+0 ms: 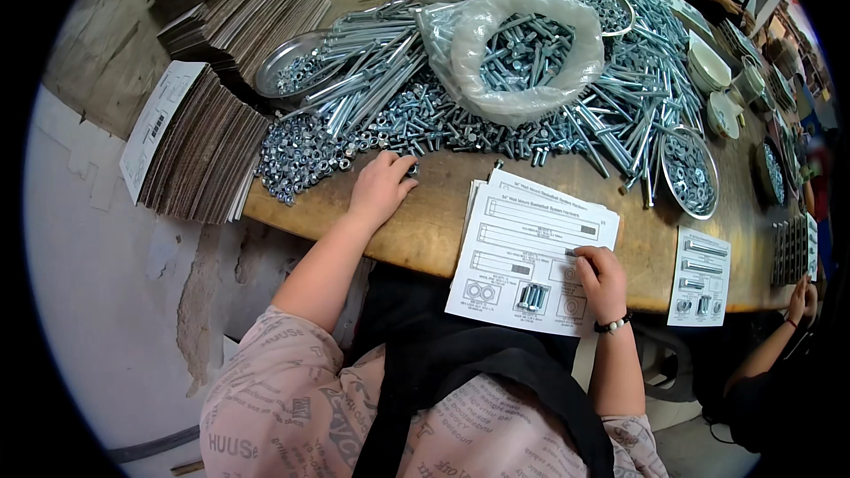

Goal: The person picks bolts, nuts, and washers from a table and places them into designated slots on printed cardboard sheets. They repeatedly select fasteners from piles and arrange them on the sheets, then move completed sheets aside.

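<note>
Head view: left hand [381, 190] curls beside bolts [452, 131], right hand [604, 283] on lettered sheets [522, 246], grasps unclear.

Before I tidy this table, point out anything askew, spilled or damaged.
The printed sheets sit unevenly stacked, edges out of line. Loose nuts lie spread on the table outside the left metal dish; that looks like spillage, though possibly deliberate.

Touching a small metal piece [413, 171] with the left hand [379, 189] over the wooden table [434, 230], with loose nuts [305, 155] to its left and heaped bolts [469, 130] just beyond it. Resting the right hand [602, 278] on printed sheets [536, 243], with short bolts [533, 297] to its left and washers [687, 173] beyond, to its right.
</note>
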The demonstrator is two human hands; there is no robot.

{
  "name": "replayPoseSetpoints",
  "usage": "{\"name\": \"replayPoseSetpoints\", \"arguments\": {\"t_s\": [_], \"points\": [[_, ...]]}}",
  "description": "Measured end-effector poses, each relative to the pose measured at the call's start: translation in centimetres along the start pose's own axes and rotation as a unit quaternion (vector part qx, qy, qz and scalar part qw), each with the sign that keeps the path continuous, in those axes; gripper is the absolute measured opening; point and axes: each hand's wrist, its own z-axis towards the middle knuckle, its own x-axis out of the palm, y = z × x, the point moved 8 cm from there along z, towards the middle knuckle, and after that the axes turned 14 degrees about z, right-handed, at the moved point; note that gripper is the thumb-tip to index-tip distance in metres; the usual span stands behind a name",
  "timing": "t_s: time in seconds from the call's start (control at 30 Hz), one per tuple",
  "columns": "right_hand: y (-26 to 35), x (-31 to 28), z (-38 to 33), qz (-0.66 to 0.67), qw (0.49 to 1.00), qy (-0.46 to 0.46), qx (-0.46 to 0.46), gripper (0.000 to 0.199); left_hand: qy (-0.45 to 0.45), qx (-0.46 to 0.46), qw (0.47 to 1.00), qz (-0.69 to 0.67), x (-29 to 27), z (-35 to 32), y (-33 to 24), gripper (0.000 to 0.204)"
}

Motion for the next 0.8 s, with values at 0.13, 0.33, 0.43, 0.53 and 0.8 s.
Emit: {"name": "replayPoseSetpoints", "arguments": {"t_s": [0.13,0.33,0.43,0.53,0.8], "points": [[0.1,-0.1,0.1,-0.003,1.0,-0.007,-0.014,0.012,0.042,-0.003,0.999,0.013,0.9,0.8,-1.1,0.025],[-0.3,0.0,0.0,-0.007,1.0,-0.014,-0.008,0.011,0.056,0.176,0.975,-0.126,-2.2,-2.0,-10.7,0.023],[-0.6,-0.2,-0.1,-0.009,1.0,-0.019,-0.005,0.012,0.133,0.3,0.931,-0.163,-1.9,-5.4,-15.4,0.025],[-0.6,-0.2,-0.1,-0.003,1.0,-0.021,-0.01,0.012,0.202,0.327,0.913,-0.136,-0.9,-7.6,-16.6,0.027],[-0.6,0.0,0.1,-0.01,1.0,-0.021,-0.017,0.011,0.205,0.321,0.916,-0.126,-0.7,-7.8,-16.4,0.028]]}}
